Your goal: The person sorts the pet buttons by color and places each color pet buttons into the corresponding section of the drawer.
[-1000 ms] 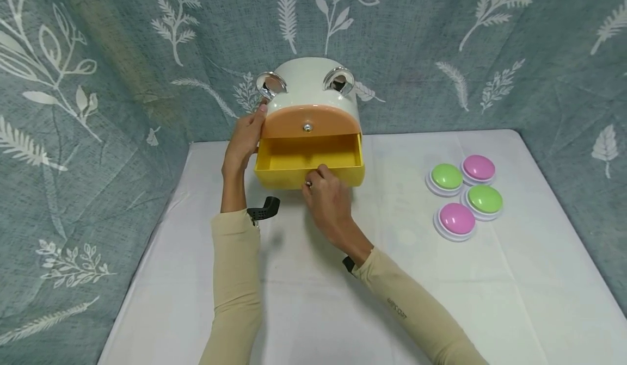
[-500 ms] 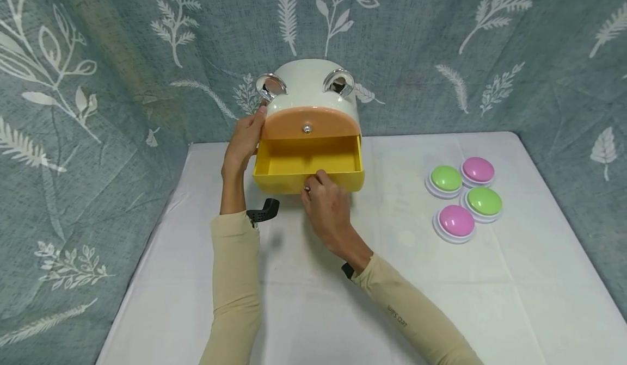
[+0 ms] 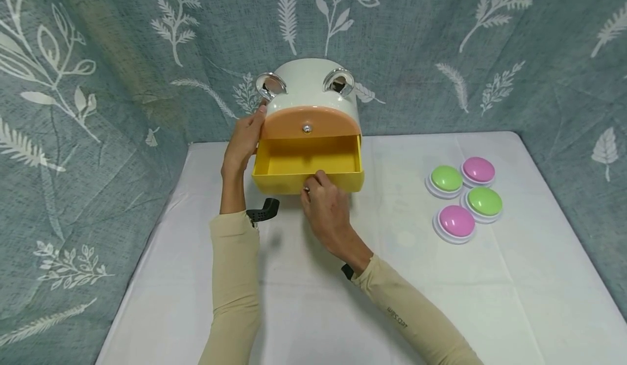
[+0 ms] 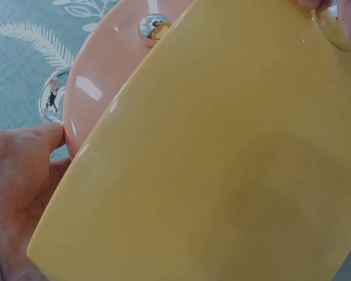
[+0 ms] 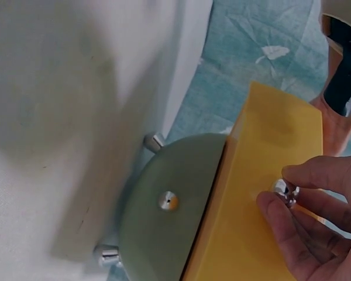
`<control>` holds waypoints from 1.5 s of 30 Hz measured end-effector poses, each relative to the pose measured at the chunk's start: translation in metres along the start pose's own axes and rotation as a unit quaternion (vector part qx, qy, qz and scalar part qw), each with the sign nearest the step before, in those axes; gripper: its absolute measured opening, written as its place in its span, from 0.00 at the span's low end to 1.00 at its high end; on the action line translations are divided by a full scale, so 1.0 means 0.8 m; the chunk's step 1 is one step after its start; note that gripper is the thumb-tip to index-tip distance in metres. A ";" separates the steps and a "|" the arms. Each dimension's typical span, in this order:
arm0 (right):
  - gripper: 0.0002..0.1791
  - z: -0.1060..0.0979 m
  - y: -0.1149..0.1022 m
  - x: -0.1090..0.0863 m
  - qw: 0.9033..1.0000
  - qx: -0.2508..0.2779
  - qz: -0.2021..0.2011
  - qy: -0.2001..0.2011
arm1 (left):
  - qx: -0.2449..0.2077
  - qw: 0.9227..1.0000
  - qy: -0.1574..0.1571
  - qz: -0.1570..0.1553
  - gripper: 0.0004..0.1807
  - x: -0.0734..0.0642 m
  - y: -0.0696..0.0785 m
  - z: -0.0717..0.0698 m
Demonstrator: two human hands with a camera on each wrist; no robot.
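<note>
A small rounded drawer cabinet [image 3: 313,82] with a white top and two silver rings stands at the table's back edge. Its yellow drawer [image 3: 274,183] is pulled out, with a bare inside. Above it the orange drawer [image 3: 284,123] with a silver knob is in. A green drawer [image 5: 158,228] shows below in the right wrist view. My right hand [image 3: 327,204] pinches the yellow drawer's silver knob [image 5: 282,188] between thumb and fingers. My left hand [image 3: 243,139] rests along the cabinet's left side, its thumb [image 4: 52,136] by the orange drawer's edge; its other fingers are mostly hidden.
Two pink domed buttons [image 3: 457,220] and two green domed buttons [image 3: 447,178] with white bases cluster on the right of the white-covered table [image 3: 313,310]. A patterned blue-green curtain [image 3: 401,71] hangs close behind the cabinet and on both sides.
The yellow drawer has come out slightly toward me along with my right hand, mostly in the first half second. My left hand has stayed at the cabinet's side.
</note>
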State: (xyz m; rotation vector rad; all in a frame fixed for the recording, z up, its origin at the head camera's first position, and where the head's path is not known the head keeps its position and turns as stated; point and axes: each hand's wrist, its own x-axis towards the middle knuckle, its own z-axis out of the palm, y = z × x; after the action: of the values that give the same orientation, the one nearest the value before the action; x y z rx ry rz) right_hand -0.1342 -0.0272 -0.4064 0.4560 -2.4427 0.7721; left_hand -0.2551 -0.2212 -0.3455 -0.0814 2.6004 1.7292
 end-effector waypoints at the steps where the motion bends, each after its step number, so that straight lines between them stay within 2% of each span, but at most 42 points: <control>1: 0.04 0.000 0.000 0.000 1.000 0.000 0.000 0.000 | 0.001 1.000 0.000 0.001 0.30 0.001 0.000 0.000; 5: 0.04 0.000 0.000 0.000 1.000 0.001 -0.002 -0.001 | 0.000 1.000 0.000 0.000 0.30 0.001 0.000 0.000; 9: 0.04 -0.009 0.002 0.003 1.000 0.019 0.006 -0.021 | -0.012 1.000 0.000 0.000 0.27 0.002 0.002 0.000; 13: 0.08 -0.031 0.007 0.007 0.998 0.050 0.027 -0.039 | -0.012 1.000 -0.002 -0.007 0.27 0.002 0.003 0.001; 17: 0.14 -0.061 0.019 0.015 0.994 0.085 0.062 -0.026 | -0.010 1.000 -0.002 -0.011 0.27 0.001 0.003 0.001; 21: 0.24 -0.095 0.049 0.029 0.991 0.084 0.105 -0.005 | -0.005 1.000 -0.002 -0.006 0.27 0.002 0.004 0.001; 23: 0.29 -0.109 0.074 0.036 0.989 0.057 0.134 -0.007 | -0.003 1.000 0.001 -0.006 0.27 0.002 0.004 0.001; 25: 0.31 -0.122 0.105 0.040 0.986 0.025 0.164 -0.026 | -0.008 1.000 -0.001 -0.007 0.27 0.002 0.005 0.001; 28: 0.32 -0.141 0.156 0.041 0.976 -0.028 0.203 -0.077 | -0.017 1.000 -0.010 -0.012 0.27 0.003 0.005 0.001; 31: 0.35 -0.156 0.203 0.037 0.959 -0.053 0.235 -0.152 | -0.017 1.000 -0.015 -0.020 0.27 0.003 0.005 0.000; 33: 0.38 -0.163 0.230 0.034 0.942 -0.057 0.251 -0.216 | -0.011 1.000 -0.011 -0.025 0.27 0.002 0.005 -0.001; 36: 0.44 -0.166 0.261 0.030 0.910 -0.053 0.265 -0.315 | -0.003 1.000 -0.012 -0.026 0.29 0.002 0.004 -0.003; 37: 0.45 -0.165 0.269 0.029 0.900 -0.052 0.265 -0.342 | -0.001 1.000 -0.012 -0.025 0.30 0.002 0.004 -0.003; 39: 0.47 -0.164 0.282 0.027 0.886 -0.054 0.257 -0.382 | 0.004 1.000 -0.013 -0.024 0.32 0.001 0.004 -0.004; 41: 0.47 -0.161 0.290 0.024 0.879 -0.057 0.249 -0.402 | 0.002 1.000 -0.013 -0.025 0.31 0.001 0.003 -0.004; 45: 0.47 -0.156 0.300 0.019 0.876 -0.057 0.245 -0.411 | -0.006 1.000 -0.014 -0.027 0.28 0.002 0.003 -0.002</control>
State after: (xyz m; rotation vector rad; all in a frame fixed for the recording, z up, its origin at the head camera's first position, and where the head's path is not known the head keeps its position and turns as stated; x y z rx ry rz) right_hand -0.2083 0.2332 -0.4137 0.1042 -3.4695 0.7040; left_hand -0.2571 -0.2222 -0.3429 -0.1252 2.5440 1.7158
